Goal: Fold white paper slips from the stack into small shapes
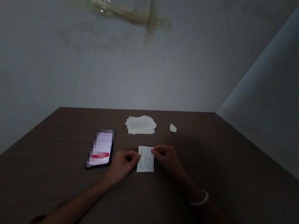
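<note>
A small printed slip of paper [146, 161] lies on or just above the dark wooden table, its lines of text facing up. At its left edge my left hand [124, 162] pinches the paper between thumb and fingertips. My right hand [167, 156], with a white bracelet on the wrist, pinches the upper right corner. Beyond the slip sits a loose stack of similar papers [141, 124]. Left of my left hand lies a phone [101, 149] with a lit, partly blurred screen.
A small crumpled white scrap [173, 128] lies on the table [227, 174] right of the stack. The table's far edge meets a grey wall [142, 69] with strips of tape on it. Another wall [279, 88] runs along the right side.
</note>
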Motion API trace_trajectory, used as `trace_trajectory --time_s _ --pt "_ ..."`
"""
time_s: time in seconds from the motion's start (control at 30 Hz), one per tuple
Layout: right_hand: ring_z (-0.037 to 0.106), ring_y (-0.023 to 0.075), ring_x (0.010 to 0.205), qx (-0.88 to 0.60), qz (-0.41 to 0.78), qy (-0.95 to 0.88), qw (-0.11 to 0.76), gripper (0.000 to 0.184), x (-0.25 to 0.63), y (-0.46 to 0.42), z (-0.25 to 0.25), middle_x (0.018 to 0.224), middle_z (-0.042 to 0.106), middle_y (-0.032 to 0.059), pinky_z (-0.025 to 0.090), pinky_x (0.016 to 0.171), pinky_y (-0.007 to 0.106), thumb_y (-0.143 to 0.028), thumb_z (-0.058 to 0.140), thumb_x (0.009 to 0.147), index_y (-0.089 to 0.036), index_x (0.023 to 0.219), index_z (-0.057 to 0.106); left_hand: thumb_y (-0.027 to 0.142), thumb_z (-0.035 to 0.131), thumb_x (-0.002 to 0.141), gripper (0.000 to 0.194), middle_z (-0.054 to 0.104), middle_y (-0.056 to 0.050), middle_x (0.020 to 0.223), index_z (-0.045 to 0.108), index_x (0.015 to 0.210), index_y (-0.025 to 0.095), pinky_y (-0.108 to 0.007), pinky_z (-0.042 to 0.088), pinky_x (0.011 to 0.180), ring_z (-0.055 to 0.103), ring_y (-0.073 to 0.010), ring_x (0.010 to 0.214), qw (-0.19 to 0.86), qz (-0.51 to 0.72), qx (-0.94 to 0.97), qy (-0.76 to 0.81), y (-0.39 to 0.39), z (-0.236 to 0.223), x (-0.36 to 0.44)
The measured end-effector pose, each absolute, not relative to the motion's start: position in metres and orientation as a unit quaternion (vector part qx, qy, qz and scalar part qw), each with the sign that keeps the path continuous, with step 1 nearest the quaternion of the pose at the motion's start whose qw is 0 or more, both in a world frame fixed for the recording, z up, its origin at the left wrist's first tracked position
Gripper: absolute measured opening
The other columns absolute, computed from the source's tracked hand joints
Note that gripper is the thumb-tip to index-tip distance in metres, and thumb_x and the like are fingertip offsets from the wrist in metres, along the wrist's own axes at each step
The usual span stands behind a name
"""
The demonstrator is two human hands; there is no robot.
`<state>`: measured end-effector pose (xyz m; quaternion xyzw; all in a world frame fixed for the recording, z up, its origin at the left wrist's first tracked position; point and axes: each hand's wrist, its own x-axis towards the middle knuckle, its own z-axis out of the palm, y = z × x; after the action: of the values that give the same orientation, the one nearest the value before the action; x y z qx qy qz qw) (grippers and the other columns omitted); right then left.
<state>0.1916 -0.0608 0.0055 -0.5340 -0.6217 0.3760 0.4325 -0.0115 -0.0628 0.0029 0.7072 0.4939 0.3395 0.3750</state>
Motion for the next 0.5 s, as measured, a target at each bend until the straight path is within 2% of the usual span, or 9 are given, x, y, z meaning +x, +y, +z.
trace_trajectory --time_s 0.13,0.27,0.4,0.5 --pt "0.067 0.018 0.066 -0.55 0.32 -0.663 0.395 0.018 0.193 -0.06 0.0 0.074 0.073 0.0045 0.048 0.06 0.025 -0.032 0.064 0.078 -0.016 0.078 0.071 0.035 0.054 0.083 0.03 0.064 -0.002 0.062 0.065 0.064 0.016 -0.026 0.039 0.058 0.058 -0.0164 0.06 0.284 0.289 0.754 0.516 -0.065 0.004 -0.01" --pt "0.063 0.0148 0.061 -0.57 0.201 -0.729 0.321 0.013 0.195 -0.06 -0.007 0.07 0.071 0.0016 0.043 0.059 0.024 -0.031 0.066 0.078 -0.019 0.077 0.072 0.026 0.055 0.082 0.026 0.061 -0.002 0.06 0.06 0.058 0.017 -0.028 0.039 0.063 0.057 -0.0178 0.064 0.191 0.232 0.799 0.521 -0.066 0.005 -0.008" --pt "0.062 0.0138 0.069 -0.553 0.139 -0.767 0.293 0.01 0.197 -0.062 -0.006 0.078 0.068 0.0008 0.042 0.065 0.024 -0.029 0.066 0.081 -0.021 0.077 0.07 0.022 0.06 0.08 0.012 0.061 -0.003 0.066 0.062 0.069 0.017 -0.03 0.042 0.067 0.057 -0.0203 0.072 0.169 0.237 0.804 0.519 -0.065 0.001 -0.009" --pt "0.061 0.0133 0.071 -0.558 0.13 -0.766 0.291 0.007 0.197 -0.063 -0.004 0.08 0.066 0.0 0.042 0.066 0.024 -0.028 0.067 0.08 -0.021 0.081 0.068 0.02 0.064 0.078 0.006 0.062 -0.006 0.079 0.063 0.081 0.016 -0.034 0.044 0.075 0.057 -0.0223 0.081 0.143 0.27 0.808 0.503 -0.062 -0.002 -0.012"
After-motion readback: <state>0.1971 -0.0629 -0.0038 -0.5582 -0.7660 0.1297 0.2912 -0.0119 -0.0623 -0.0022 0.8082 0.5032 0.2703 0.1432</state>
